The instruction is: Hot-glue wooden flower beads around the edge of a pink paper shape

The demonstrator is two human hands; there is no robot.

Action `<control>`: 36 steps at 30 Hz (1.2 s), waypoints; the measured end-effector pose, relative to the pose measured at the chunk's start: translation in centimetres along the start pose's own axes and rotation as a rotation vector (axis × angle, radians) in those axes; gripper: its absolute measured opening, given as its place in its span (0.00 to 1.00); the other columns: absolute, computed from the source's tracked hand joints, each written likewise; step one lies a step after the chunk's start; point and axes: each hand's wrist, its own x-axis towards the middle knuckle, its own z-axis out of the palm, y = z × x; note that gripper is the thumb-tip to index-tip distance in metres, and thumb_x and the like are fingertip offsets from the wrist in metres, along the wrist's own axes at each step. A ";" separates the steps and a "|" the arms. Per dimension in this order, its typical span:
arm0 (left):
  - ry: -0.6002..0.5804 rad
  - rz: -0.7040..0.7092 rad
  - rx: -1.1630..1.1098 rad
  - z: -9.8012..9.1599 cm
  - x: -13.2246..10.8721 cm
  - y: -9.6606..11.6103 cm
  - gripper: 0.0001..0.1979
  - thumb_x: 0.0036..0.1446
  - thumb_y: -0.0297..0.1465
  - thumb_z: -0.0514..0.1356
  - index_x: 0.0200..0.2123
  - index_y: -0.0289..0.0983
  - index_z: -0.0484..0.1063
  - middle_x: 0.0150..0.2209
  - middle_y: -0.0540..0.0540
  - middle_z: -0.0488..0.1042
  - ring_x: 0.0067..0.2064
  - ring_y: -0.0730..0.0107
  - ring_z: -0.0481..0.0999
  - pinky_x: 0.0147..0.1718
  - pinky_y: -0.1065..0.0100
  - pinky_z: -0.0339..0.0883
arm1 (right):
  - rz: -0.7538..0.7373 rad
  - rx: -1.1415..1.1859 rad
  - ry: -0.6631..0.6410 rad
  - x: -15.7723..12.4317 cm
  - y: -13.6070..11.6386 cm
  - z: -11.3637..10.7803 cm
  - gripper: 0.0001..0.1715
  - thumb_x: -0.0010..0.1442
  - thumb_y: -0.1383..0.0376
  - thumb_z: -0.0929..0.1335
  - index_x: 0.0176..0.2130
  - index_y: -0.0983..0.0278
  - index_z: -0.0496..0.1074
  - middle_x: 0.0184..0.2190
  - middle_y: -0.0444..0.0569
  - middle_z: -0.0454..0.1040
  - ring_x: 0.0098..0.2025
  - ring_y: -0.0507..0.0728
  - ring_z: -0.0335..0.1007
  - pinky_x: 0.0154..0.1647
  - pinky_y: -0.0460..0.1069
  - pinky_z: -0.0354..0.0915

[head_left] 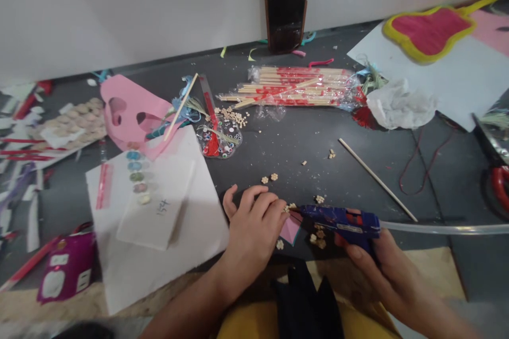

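Dark cloth (306,304) lies over yellow clothing (242,323) at the bottom centre; just above, right of centre, the right hand (385,267) is wrapped round the handle of a blue glue gun (338,222), its nozzle pointing left; a clear tube (441,229) runs from its rear to the right edge; the left hand (254,220), lower centre, has its fingers bent and close together, tips at the nozzle over a pink card (289,230); whether they pinch anything I cannot tell; flower-shaped beads (274,176) lie around the card; a stick (377,179) slants right of centre, a packet of sticks (294,86) lies upper centre, a white sheet (207,222) lower left, scissors (499,185) at the right edge.
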 end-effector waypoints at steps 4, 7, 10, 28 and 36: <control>-0.016 0.014 0.013 -0.1 0.0 -0.1 0.05 0.62 0.35 0.57 0.36 0.44 0.73 0.36 0.53 0.77 0.48 0.62 0.68 0.59 0.50 0.38 | -0.016 -0.029 0.007 -0.1 0.0 0.0 0.18 0.66 0.61 0.60 0.54 0.59 0.60 0.39 0.49 0.76 0.38 0.54 0.76 0.37 0.45 0.73; -0.013 0.013 0.005 -0.1 0.1 -0.1 0.05 0.62 0.35 0.57 0.36 0.44 0.73 0.36 0.53 0.77 0.49 0.62 0.68 0.58 0.50 0.38 | -0.027 -0.032 0.012 -0.1 0.0 0.1 0.19 0.65 0.62 0.59 0.56 0.58 0.58 0.41 0.51 0.76 0.41 0.55 0.76 0.39 0.47 0.73; -0.012 0.008 0.008 -0.2 0.1 -0.1 0.05 0.62 0.35 0.57 0.36 0.44 0.73 0.36 0.53 0.77 0.49 0.62 0.68 0.58 0.50 0.38 | -0.035 -0.035 0.027 -0.1 0.1 0.2 0.20 0.65 0.62 0.59 0.57 0.58 0.58 0.42 0.52 0.75 0.42 0.56 0.75 0.41 0.48 0.73; -0.022 -0.006 0.001 -0.1 0.0 0.0 0.05 0.62 0.35 0.57 0.37 0.44 0.73 0.37 0.53 0.77 0.49 0.62 0.69 0.58 0.49 0.40 | -0.054 -0.092 0.008 -0.3 0.4 0.4 0.24 0.65 0.63 0.60 0.59 0.62 0.56 0.49 0.56 0.73 0.50 0.57 0.72 0.47 0.48 0.71; -0.006 0.003 0.011 -0.1 -0.1 -0.2 0.05 0.62 0.35 0.57 0.37 0.45 0.73 0.37 0.55 0.77 0.49 0.64 0.69 0.58 0.50 0.38 | 0.050 0.033 0.007 -0.8 0.4 -0.4 0.16 0.64 0.60 0.62 0.51 0.58 0.65 0.39 0.49 0.76 0.39 0.55 0.76 0.37 0.46 0.74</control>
